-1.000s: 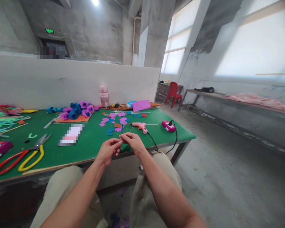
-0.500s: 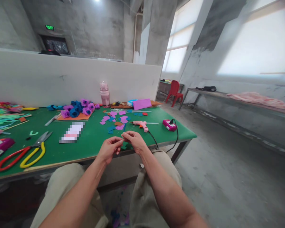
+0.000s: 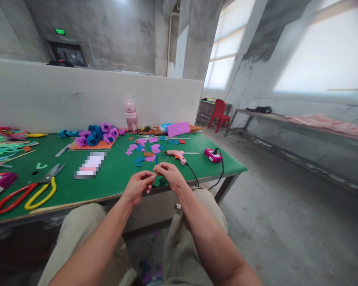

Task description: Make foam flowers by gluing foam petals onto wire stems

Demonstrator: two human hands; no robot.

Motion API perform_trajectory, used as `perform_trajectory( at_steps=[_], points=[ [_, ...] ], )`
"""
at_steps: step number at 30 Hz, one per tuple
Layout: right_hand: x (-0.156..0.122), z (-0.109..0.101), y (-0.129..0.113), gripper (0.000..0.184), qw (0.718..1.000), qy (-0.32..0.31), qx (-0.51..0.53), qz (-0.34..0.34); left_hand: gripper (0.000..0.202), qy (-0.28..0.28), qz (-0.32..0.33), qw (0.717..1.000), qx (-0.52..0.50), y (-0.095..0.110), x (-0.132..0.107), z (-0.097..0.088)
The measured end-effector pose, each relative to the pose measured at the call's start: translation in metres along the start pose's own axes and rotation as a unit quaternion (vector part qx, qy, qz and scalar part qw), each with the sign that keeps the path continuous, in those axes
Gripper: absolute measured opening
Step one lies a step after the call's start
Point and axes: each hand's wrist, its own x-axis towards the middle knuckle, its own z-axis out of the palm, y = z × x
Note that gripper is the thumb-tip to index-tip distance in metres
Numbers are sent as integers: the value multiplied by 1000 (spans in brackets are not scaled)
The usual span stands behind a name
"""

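Note:
Over the front edge of the green table (image 3: 113, 183), my left hand (image 3: 139, 186) and my right hand (image 3: 169, 174) meet at the fingertips. Both are closed in a pinch; what lies between the fingers is too small and hidden to name. Just beyond them are cut purple paper pieces (image 3: 150, 158) and blue paper pieces (image 3: 139, 160). A pink glue gun (image 3: 176, 155) lies right of these, a clear glue stick (image 3: 191, 153) at its back end. Purple and blue paper flowers (image 3: 93, 139) rest on an orange sheet (image 3: 77, 147) farther left.
Large scissors (image 3: 44, 184) with red and yellow handles lie at the left. A magenta power socket (image 3: 213, 155) with a black cable sits near the right edge. A pink bottle (image 3: 131, 117) stands before the white partition (image 3: 77, 95). A blurred rectangle (image 3: 91, 165) lies left of centre.
Both hands stay pinched together in nearly the same place, with only a slight shift of the fingers. The view has tilted a little; the things on the table have not moved.

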Motion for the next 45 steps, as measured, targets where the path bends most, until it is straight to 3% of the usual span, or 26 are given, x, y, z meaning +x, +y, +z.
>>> perform_trajectory(
  at_steps=[6, 11, 19, 25, 29, 36, 45],
  points=[
    [0, -1, -1, 20, 1000, -5, -8, -4, 28, 4, 6, 1000, -1, -1, 1, -1],
    [-2, 1, -2, 21, 998, -49, -44, 2, 28, 12, 7, 1000, -1, 2, 1, -2],
    [5, -14, -6, 20, 997, 70, 29, 16, 29, -26, -33, 994, 100, 4, -2, -3],
    [6, -17, -5, 21, 995, 98, 28, 18, 39, -23, -27, 990, 136, 7, -3, -3],
    [6, -13, -2, 21, 994, 112, 13, 8, 35, -20, -24, 991, 131, 5, -3, -1],
    [1, -8, -8, 31, 997, 22, 50, 59, 32, -21, -28, 997, 69, 2, 0, -4],
    [0, -3, -3, 25, 1000, 12, 11, 19, 31, -33, -25, 998, 43, 0, 1, -5]
  ],
)
